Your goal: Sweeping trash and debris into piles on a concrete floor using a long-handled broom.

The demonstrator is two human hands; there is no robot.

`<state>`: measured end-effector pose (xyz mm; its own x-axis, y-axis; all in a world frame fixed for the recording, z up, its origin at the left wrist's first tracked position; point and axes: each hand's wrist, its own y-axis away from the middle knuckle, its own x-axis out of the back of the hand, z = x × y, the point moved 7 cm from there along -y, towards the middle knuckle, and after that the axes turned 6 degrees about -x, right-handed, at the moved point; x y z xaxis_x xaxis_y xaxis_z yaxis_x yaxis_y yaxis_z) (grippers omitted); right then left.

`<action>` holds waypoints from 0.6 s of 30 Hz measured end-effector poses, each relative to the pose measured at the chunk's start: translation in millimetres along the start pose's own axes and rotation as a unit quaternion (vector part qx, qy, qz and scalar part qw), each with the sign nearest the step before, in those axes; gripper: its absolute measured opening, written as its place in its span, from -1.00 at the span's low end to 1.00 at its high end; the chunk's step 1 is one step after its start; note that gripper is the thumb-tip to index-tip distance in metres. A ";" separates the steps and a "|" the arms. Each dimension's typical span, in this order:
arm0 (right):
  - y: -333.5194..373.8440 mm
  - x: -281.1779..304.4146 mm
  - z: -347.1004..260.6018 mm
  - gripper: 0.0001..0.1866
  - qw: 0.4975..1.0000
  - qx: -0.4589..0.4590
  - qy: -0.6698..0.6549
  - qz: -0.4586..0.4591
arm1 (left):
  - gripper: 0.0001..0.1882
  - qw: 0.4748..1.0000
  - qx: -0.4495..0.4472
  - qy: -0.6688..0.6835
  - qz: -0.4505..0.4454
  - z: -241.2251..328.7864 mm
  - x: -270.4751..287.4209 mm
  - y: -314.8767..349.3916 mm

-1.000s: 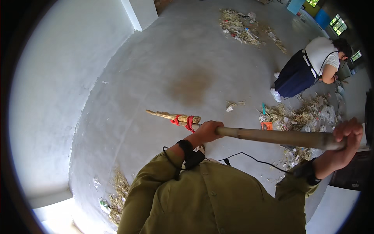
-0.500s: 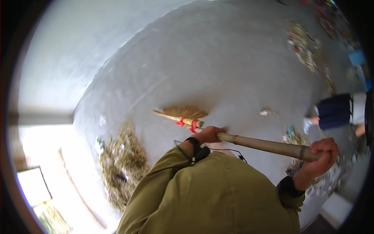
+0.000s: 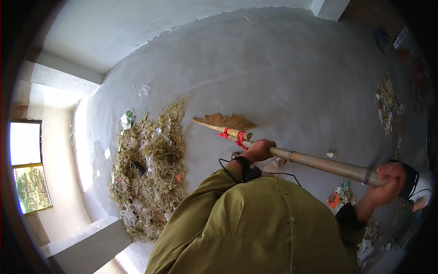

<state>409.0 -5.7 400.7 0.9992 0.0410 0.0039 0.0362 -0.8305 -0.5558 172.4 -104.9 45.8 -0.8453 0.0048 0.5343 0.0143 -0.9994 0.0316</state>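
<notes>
Both my hands grip one broom [image 3: 326,166] by its thick bamboo handle, which slants down to the right across my front. My left hand [image 3: 259,151] is wrapped round the handle low down, close to the brush. Farther right, my right hand [image 3: 388,183] is closed round the upper end. The broom head [image 3: 228,122], tan bristles bound with red cloth ties, is at or just over the grey floor; exact contact I cannot tell. Left of the bristles lies a large pile of straw [image 3: 155,169] mixed with plastic scraps and wrappers.
Smaller heaps of straw and litter lie on the right, one [image 3: 388,105] far off and another [image 3: 342,196] near my right arm. A person in dark and white clothes [image 3: 413,185] stands at the right edge. A pale wall ledge [image 3: 91,242] and a window [image 3: 29,166] are on the left.
My view has turned, so the straw pile and window show more fully. Both hands keep their hold on the broom, which appears slightly farther right. The other person appears lower at the right edge.
</notes>
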 end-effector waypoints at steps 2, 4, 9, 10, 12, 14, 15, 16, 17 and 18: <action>18.5 -26.8 20.3 -0.93 0.997 -0.067 -0.039 0.007 | -0.75 0.999 0.047 -0.019 -0.009 -34.1 8.7 31.9; 41.3 -48.9 40.2 -0.91 0.992 -0.107 -0.051 -0.035 | -0.75 0.993 0.107 -0.031 -0.026 -61.1 17.8 67.4; 108.8 -101.0 101.2 -0.87 0.959 -0.249 -0.092 -0.099 | -0.73 0.971 0.228 -0.063 -0.044 -130.6 38.8 175.1; 121.4 -106.0 115.2 -0.87 0.950 -0.277 -0.094 -0.108 | -0.76 0.968 0.240 -0.075 -0.023 -138.8 42.9 193.4; 139.9 -103.4 144.3 -0.85 0.947 -0.282 -0.047 -0.148 | -0.78 0.956 0.277 -0.099 -0.010 -136.3 50.6 209.4; 152.9 -92.0 172.5 -0.85 0.943 -0.293 -0.016 -0.155 | -0.79 0.945 0.305 -0.117 -0.006 -132.6 52.9 221.9; 158.0 -85.6 184.8 -0.84 0.936 -0.306 0.015 -0.173 | -0.79 0.948 0.294 -0.121 -0.011 -130.5 50.2 222.1; 161.2 -73.1 193.1 -0.84 0.940 -0.301 0.018 -0.160 | -0.76 0.940 0.309 -0.137 -0.042 -131.4 44.5 223.2; 172.8 -58.1 213.4 -0.79 0.908 -0.386 0.081 -0.142 | -0.74 0.930 0.328 -0.152 -0.069 -133.0 39.4 228.5; 185.4 -36.9 229.7 -0.73 0.865 -0.466 0.144 -0.118 | -0.74 0.932 0.318 -0.156 -0.073 -131.7 35.5 228.2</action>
<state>374.3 -33.6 106.5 0.9205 0.2409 0.3076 0.1048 -0.9107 0.3996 75.3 -337.3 -39.3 -0.6675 0.2492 0.7016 0.3083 -0.7652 0.5651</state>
